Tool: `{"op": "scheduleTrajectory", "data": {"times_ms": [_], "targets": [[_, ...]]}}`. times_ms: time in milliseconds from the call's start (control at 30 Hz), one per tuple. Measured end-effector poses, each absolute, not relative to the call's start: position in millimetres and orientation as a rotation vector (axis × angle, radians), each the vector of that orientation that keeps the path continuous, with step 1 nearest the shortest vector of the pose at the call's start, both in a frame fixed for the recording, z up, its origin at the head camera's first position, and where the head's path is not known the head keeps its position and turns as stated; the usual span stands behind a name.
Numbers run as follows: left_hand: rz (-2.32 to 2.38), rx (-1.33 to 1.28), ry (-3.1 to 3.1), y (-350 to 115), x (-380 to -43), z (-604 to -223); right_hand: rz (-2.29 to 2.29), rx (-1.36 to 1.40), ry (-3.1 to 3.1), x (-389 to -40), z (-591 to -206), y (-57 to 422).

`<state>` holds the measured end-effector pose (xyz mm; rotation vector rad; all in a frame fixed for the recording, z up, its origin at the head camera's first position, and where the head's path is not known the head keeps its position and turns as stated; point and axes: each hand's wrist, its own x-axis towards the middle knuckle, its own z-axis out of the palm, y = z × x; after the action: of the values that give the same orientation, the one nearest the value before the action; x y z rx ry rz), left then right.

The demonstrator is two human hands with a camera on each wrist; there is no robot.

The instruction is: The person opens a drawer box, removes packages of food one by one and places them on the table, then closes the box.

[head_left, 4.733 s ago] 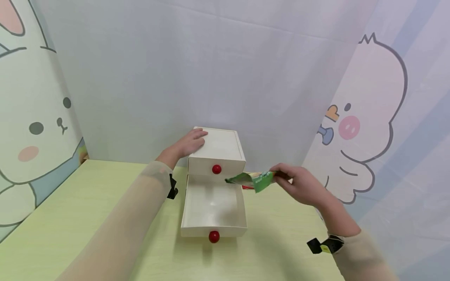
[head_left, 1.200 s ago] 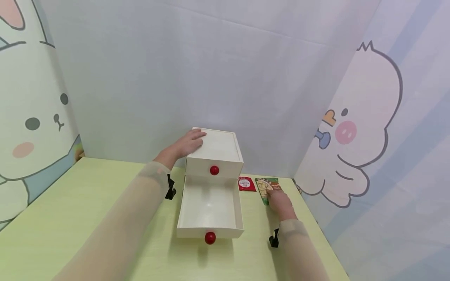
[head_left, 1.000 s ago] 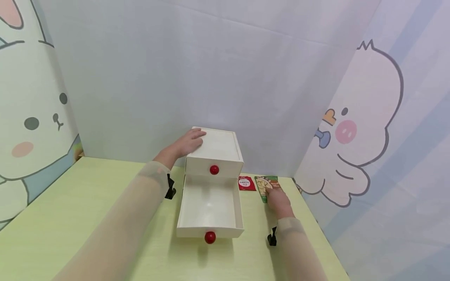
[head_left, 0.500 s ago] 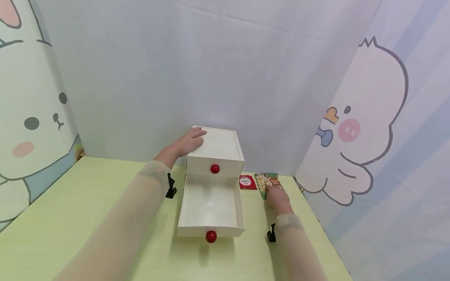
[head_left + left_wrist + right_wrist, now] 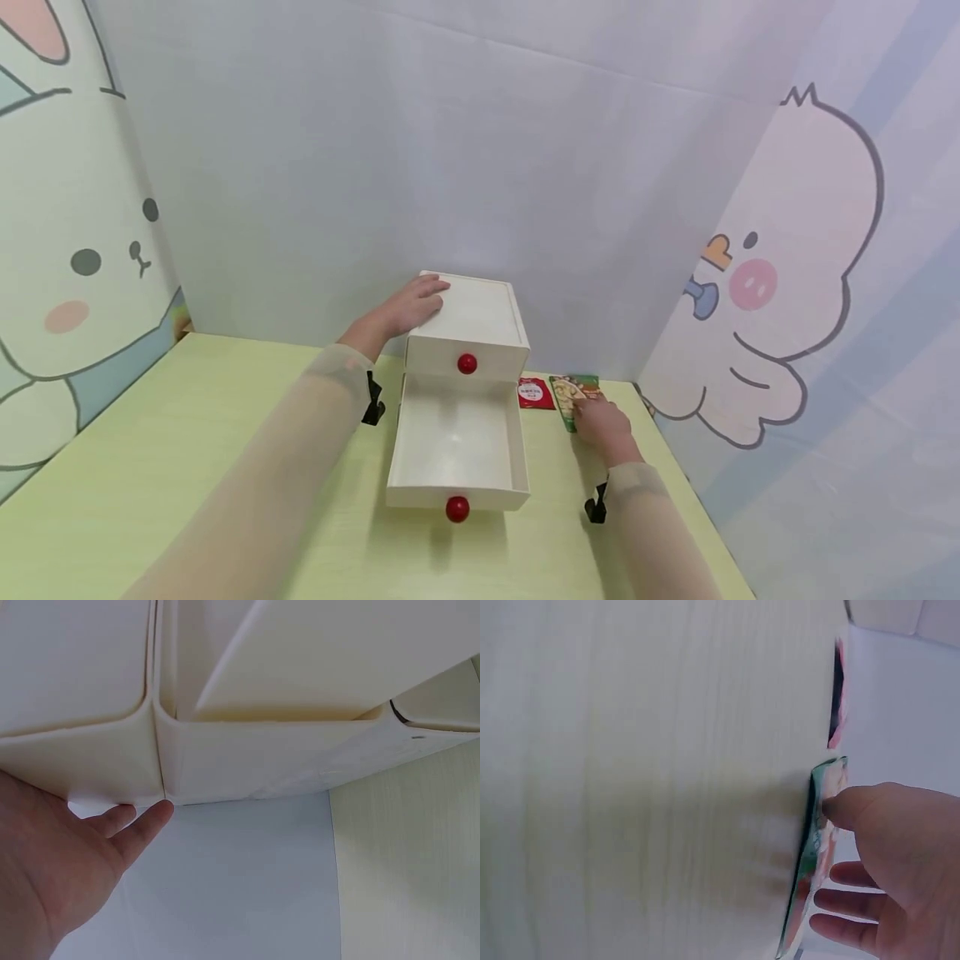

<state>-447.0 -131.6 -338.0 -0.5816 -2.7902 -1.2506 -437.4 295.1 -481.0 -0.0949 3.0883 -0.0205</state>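
Observation:
In the head view my left hand rests on the top left edge of a white two-drawer box. The left wrist view has its thumb and a finger spread along the box's side. My right hand lies over a green-and-brown food packet flat on the table. Seen from the right wrist, the thumb touches the packet's face, and the other fingers are loosely bent near it. The lower drawer is pulled out, with nothing inside.
A small red packet lies between the box and the green packet. Red round knobs stick out from the upper drawer front and the lower one. The pale table ends at a grey curtain behind.
Over several seconds my right hand has brought the green packet from mid-air beside the box down onto the table at right. It has barely moved since; my left hand stays on the box.

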Motion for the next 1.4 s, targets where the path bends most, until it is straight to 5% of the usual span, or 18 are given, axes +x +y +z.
{"op": "scheduleTrajectory", "data": {"times_ms": [833,1400], "targets": [[-1.248,-0.596,-2.794,-131.7,-447.9,-337.7,-0.595,-0.566,3.229,-335.1,-405.8,235.3],[-1.224,-0.585,-2.796,-130.1,-447.0,-336.2,-0.693,-0.832,3.19,-266.7,-392.6,208.0]]}}
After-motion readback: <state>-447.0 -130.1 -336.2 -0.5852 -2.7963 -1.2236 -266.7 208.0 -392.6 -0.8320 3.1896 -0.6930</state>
